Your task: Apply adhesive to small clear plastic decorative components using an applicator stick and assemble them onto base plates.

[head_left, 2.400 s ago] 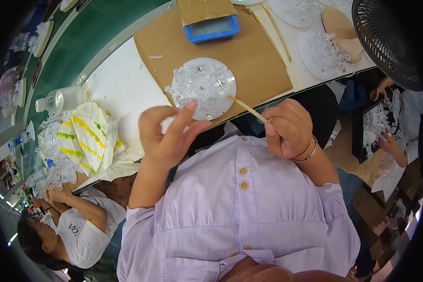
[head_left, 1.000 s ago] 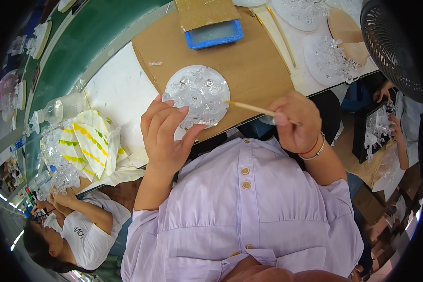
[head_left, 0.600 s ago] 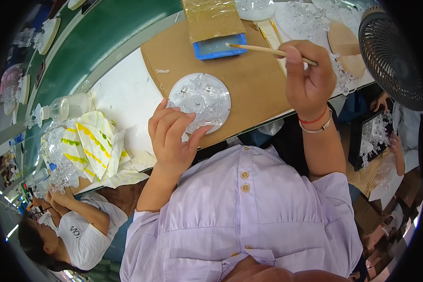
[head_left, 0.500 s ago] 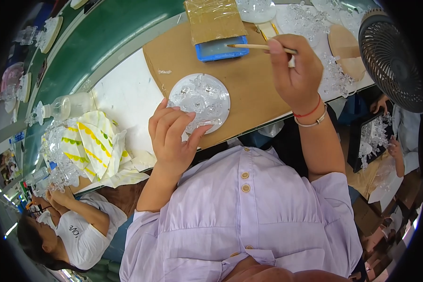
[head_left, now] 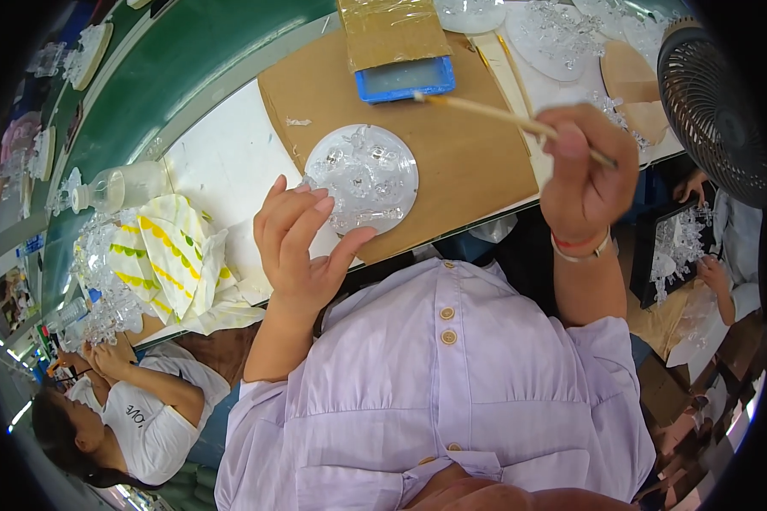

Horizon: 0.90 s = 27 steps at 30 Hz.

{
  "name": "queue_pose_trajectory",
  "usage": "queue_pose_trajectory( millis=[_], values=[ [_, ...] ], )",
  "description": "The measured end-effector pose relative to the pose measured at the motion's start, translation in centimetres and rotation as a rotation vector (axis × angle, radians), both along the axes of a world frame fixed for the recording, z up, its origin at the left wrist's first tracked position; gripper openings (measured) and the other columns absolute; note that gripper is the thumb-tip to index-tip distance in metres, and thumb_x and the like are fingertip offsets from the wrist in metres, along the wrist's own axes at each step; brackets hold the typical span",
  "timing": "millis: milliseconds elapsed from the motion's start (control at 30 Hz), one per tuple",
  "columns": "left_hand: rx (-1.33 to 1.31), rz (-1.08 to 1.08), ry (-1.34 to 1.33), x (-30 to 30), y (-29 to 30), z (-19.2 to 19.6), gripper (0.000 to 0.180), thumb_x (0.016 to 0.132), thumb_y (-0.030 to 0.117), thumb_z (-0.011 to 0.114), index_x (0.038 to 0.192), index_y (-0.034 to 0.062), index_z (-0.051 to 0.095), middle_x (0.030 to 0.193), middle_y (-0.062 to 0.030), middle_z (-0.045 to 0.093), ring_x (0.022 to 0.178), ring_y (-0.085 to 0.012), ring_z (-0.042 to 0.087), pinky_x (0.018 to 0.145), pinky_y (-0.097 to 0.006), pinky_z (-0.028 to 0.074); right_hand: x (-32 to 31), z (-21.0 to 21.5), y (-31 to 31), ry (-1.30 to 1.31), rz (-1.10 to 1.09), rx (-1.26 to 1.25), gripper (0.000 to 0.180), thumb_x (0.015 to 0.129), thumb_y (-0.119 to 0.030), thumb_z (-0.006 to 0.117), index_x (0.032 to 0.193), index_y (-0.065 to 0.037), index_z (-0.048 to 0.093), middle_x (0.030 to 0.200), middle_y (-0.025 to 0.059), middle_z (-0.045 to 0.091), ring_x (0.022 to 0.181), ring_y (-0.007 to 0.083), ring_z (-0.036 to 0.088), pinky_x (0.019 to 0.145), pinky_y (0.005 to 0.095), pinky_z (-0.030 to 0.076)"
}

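A slim wooden paintbrush [head_left: 494, 112] is pinched in my right hand [head_left: 586, 183]. Its tip points left, close to the front rim of a blue tray [head_left: 411, 95] with something pale and whitish inside. On brown cardboard lies a round white plate [head_left: 363, 134] with several clear plastic pieces [head_left: 368, 175] on it. My left hand [head_left: 302, 243] is beside the plate's lower left edge, thumb and fingers apart, holding nothing. Its fingertips overlap the rim; whether they touch it I cannot tell.
A tape-wrapped cardboard box [head_left: 394, 34] covers the tray's back. At right stand a black fan [head_left: 709, 111] and more clear pieces [head_left: 558, 38]. A patterned cloth [head_left: 175, 260] and a clear bottle [head_left: 128, 189] lie left. Other people work at both sides.
My right hand has moved right and toward me, carrying the brush away from over the tray. My left hand has shifted slightly left, its thumb and fingers lifting off the clear pieces.
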State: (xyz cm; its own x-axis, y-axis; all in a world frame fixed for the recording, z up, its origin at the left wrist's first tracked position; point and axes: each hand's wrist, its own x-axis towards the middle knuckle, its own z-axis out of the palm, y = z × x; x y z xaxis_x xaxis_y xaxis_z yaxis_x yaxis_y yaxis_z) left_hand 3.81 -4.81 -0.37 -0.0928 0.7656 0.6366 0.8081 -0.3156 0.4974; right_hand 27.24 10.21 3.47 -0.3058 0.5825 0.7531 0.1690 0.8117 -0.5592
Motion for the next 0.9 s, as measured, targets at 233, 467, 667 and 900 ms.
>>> queue_pose_trajectory(
  millis=[233, 467, 667, 900],
  values=[
    [-0.012, 0.029, 0.045, -0.7, -0.4, 0.1, 0.051, 0.065, 0.026, 0.086, 0.107, 0.011, 0.061, 0.104, -0.0065, 0.062, 0.101, -0.0276, 0.058, 0.097, -0.049, 0.045, 1.0, -1.1, -3.5, -0.118, 0.155, -0.114, 0.006, 0.092, -0.003, 0.051, 0.087, 0.0, 0.05, 0.073, 0.0154, 0.062, 0.057, 0.018, 0.049, 0.053, 0.0291, 0.039],
    [-0.003, 0.035, 0.046, -0.6, -0.5, 0.1, 0.046, 0.067, 0.025, 0.085, 0.104, 0.0107, 0.063, 0.104, -0.0067, 0.062, 0.102, -0.0284, 0.057, 0.096, -0.049, 0.046, -0.1, -2.7, -3.4, -0.187, 0.232, -0.066, 0.009, 0.087, 0.002, 0.057, 0.092, -0.002, 0.051, 0.076, 0.0134, 0.063, 0.057, 0.0236, 0.052, 0.053, 0.031, 0.041],
    [-0.025, 0.053, 0.057, -0.7, -0.7, 0.0, 0.041, 0.066, 0.023, 0.086, 0.099, 0.0108, 0.065, 0.105, -0.0067, 0.061, 0.103, -0.0283, 0.057, 0.098, -0.048, 0.045, -0.3, -2.6, -3.2, -0.182, 0.214, -0.063, 0.009, 0.087, 0.002, 0.057, 0.092, -0.002, 0.051, 0.076, 0.0132, 0.063, 0.057, 0.0239, 0.053, 0.053, 0.031, 0.042],
    [-0.058, 0.041, 0.092, -1.3, -0.9, 0.4, 0.036, 0.067, 0.016, 0.085, 0.096, 0.0077, 0.065, 0.113, -0.0087, 0.057, 0.109, -0.0284, 0.055, 0.103, -0.052, 0.042, -0.8, -3.1, -2.6, -0.174, 0.17, 0.007, 0.01, 0.086, 0.003, 0.057, 0.091, -0.002, 0.051, 0.076, 0.013, 0.063, 0.057, 0.024, 0.052, 0.053, 0.0316, 0.042]
  ],
)
